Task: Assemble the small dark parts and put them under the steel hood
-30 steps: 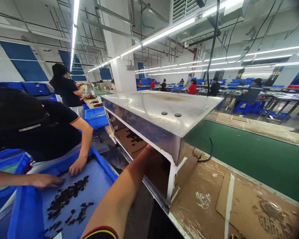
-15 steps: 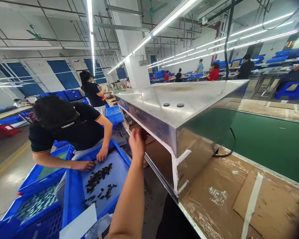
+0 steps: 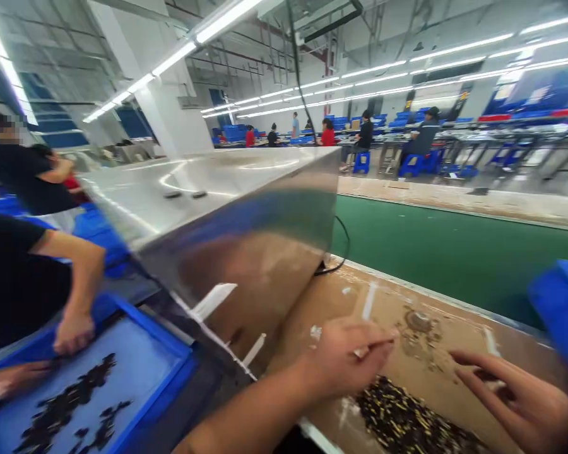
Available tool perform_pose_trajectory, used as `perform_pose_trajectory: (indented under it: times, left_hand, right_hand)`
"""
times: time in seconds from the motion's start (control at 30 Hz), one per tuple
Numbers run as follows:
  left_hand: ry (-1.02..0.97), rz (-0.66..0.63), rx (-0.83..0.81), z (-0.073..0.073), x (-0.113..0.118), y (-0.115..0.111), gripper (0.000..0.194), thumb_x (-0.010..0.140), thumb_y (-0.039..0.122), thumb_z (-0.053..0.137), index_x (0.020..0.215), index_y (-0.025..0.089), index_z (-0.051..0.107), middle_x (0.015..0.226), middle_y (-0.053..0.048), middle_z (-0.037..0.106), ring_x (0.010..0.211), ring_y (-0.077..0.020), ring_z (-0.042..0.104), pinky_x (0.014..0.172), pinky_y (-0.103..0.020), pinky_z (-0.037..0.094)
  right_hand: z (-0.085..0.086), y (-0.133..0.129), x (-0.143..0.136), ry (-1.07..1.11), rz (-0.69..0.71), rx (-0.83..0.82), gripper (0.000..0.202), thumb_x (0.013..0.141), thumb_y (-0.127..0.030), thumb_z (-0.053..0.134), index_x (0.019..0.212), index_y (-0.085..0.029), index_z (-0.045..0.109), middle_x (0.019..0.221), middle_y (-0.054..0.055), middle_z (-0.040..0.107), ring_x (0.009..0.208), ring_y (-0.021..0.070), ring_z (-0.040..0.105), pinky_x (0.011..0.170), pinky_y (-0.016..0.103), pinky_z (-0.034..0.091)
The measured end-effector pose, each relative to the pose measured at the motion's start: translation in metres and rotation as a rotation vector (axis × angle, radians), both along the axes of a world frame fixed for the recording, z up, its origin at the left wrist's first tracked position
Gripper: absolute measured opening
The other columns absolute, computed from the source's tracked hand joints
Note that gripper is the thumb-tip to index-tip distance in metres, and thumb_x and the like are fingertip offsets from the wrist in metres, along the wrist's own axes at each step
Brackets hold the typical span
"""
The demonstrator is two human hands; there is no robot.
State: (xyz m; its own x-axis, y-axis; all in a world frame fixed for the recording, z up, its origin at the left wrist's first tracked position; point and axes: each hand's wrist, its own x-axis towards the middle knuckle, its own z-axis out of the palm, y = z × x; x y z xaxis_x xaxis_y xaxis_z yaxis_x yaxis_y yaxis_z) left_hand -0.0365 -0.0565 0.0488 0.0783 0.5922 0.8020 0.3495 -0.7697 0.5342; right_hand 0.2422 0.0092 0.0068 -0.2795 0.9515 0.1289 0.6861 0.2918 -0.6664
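My left hand (image 3: 353, 356) is over the brown, cardboard-covered bench (image 3: 331, 302), its fingers pinched together. Whatever lies between those fingertips is too small and blurred to make out. Just below it spreads a pile of small black-and-yellow parts (image 3: 407, 416). On the other side of the pile is my right hand (image 3: 520, 391), with thumb and forefinger apart and nothing visible between them. Its other fingers are curled and partly hidden. A patch of small loose bits (image 3: 419, 321) lies on the cardboard beyond both hands.
A shiny metal housing (image 3: 246, 258) stands left of the bench. Behind runs a green conveyor belt (image 3: 454, 230), with a blue bin (image 3: 561, 309) at right. At left, a co-worker's hands (image 3: 74, 331) are over a blue tray (image 3: 156, 378) holding dark parts.
The view has swung right. My left hand has moved from the metal housing's side opening to above the pile, and my right hand has come into view.
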Motion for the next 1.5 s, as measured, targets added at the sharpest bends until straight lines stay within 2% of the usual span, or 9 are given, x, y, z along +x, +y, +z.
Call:
perform_pose_trajectory:
  times: [0.13, 0.27, 0.43, 0.67, 0.83, 1.1, 1.23, 1.37, 1.5]
  left_hand:
    - [-0.113, -0.026, -0.23, -0.007, 0.024, 0.048, 0.018, 0.094, 0.025, 0.062, 0.106, 0.02, 0.075, 0.098, -0.006, 0.076, 0.087, -0.0163, 0.072, 0.085, -0.027, 0.059]
    - [-0.248, -0.022, -0.464, -0.047, 0.026, 0.072, 0.024, 0.094, 0.035, 0.062, 0.107, 0.019, 0.075, 0.1, -0.009, 0.075, 0.088, -0.0189, 0.072, 0.082, -0.028, 0.059]
    - [-0.428, -0.007, -0.731, -0.083, 0.022, 0.08, 0.042, 0.086, 0.043, 0.07, 0.117, 0.014, 0.071, 0.096, -0.012, 0.075, 0.087, -0.0203, 0.071, 0.083, -0.028, 0.058]
    - [-0.551, -0.023, -0.803, -0.076, 0.018, 0.084, 0.045, 0.08, 0.049, 0.077, 0.106, 0.012, 0.071, 0.094, -0.013, 0.074, 0.08, -0.0181, 0.069, 0.072, -0.025, 0.056]
    - [-0.563, -0.015, -0.793, -0.074, 0.021, 0.081, 0.045, 0.08, 0.049, 0.078, 0.105, 0.012, 0.072, 0.093, -0.012, 0.074, 0.079, -0.0169, 0.068, 0.072, -0.024, 0.055]
    - [-0.683, -0.115, -0.867, -0.057, 0.036, 0.073, 0.042, 0.078, 0.043, 0.081, 0.105, 0.012, 0.073, 0.094, -0.012, 0.074, 0.079, -0.0155, 0.068, 0.069, -0.021, 0.056]
    - [-0.786, -0.21, -1.009, -0.047, 0.039, 0.072, 0.054, 0.072, 0.041, 0.086, 0.114, 0.011, 0.071, 0.091, -0.013, 0.074, 0.077, -0.0162, 0.069, 0.069, -0.023, 0.058]
    - [-0.903, -0.194, -1.08, -0.052, 0.037, 0.073, 0.06, 0.063, 0.042, 0.092, 0.109, 0.009, 0.072, 0.092, -0.013, 0.074, 0.078, -0.0162, 0.07, 0.075, -0.024, 0.06]
    - [-0.954, -0.201, -1.091, -0.062, 0.037, 0.074, 0.055, 0.062, 0.045, 0.092, 0.1, 0.009, 0.073, 0.091, -0.013, 0.074, 0.08, -0.0174, 0.07, 0.077, -0.024, 0.06]
  right_hand:
    - [0.004, -0.003, 0.034, -0.086, -0.068, 0.104, 0.039, 0.092, -0.052, 0.05, 0.104, -0.025, 0.075, 0.1, 0.01, 0.076, 0.082, 0.0258, 0.071, 0.072, 0.037, 0.056]
    - [-0.01, -0.004, 0.017, -0.136, 0.007, 0.045, 0.027, 0.096, -0.034, 0.051, 0.105, -0.022, 0.073, 0.1, 0.006, 0.075, 0.086, 0.022, 0.068, 0.078, 0.033, 0.051]
    - [0.004, -0.018, 0.02, -0.14, 0.107, -0.134, 0.013, 0.088, -0.02, 0.061, 0.088, -0.024, 0.073, 0.087, 0.0, 0.072, 0.082, 0.018, 0.064, 0.074, 0.028, 0.046]
    - [0.014, -0.035, 0.032, -0.159, 0.152, -0.412, 0.013, 0.071, -0.015, 0.077, 0.081, -0.022, 0.073, 0.072, -0.004, 0.068, 0.065, 0.0128, 0.06, 0.058, 0.022, 0.041]
    - [0.014, -0.033, 0.039, -0.154, 0.149, -0.416, 0.007, 0.077, -0.015, 0.071, 0.076, -0.022, 0.072, 0.069, -0.004, 0.068, 0.065, 0.0137, 0.061, 0.059, 0.023, 0.041]
    - [-0.001, -0.015, 0.043, -0.099, -0.101, -0.208, 0.011, 0.083, -0.025, 0.065, 0.086, -0.023, 0.075, 0.081, 0.0, 0.074, 0.075, 0.0181, 0.067, 0.07, 0.03, 0.049]
    - [-0.008, -0.011, 0.035, -0.126, -0.072, -0.09, 0.028, 0.085, -0.02, 0.059, 0.108, -0.024, 0.075, 0.085, 0.001, 0.073, 0.075, 0.0187, 0.065, 0.072, 0.032, 0.05]
    - [-0.008, -0.012, 0.035, -0.191, 0.024, -0.066, 0.029, 0.088, -0.017, 0.055, 0.105, -0.028, 0.077, 0.102, 0.002, 0.074, 0.094, 0.0205, 0.067, 0.086, 0.035, 0.05]
    - [-0.008, -0.012, 0.031, -0.222, 0.001, -0.037, 0.02, 0.088, -0.018, 0.057, 0.092, -0.024, 0.076, 0.096, 0.004, 0.073, 0.092, 0.0216, 0.067, 0.084, 0.035, 0.05]
